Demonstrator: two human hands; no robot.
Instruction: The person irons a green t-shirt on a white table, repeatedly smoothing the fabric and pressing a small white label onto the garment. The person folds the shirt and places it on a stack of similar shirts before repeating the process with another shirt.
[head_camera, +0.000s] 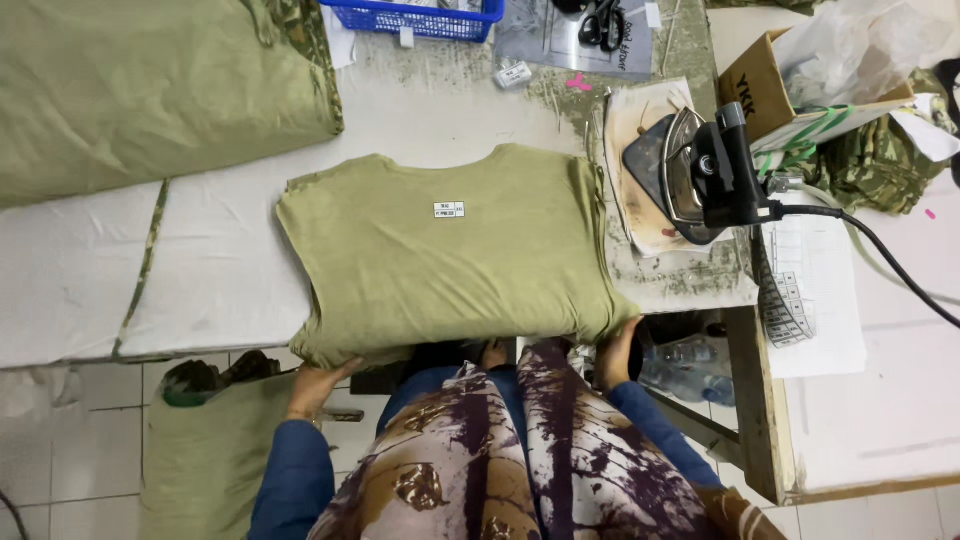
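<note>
While lying folded flat on the white table (200, 270), olive shirt (450, 255) pinched at near edge: left hand (318, 385) grip closed on left corner, right hand (615, 355) grip closed on right corner; beyond, blue basket (415, 20), contents unclear; cardboard box (770, 85) stuffed with clear plastic

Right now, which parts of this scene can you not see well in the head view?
- Left hand and right hand fingers: tucked under the folded olive shirt.
- Blue basket: cut off by the top edge.
- Scissors: partly cut off by the top edge.
- Shirt label: too small to read.
</note>
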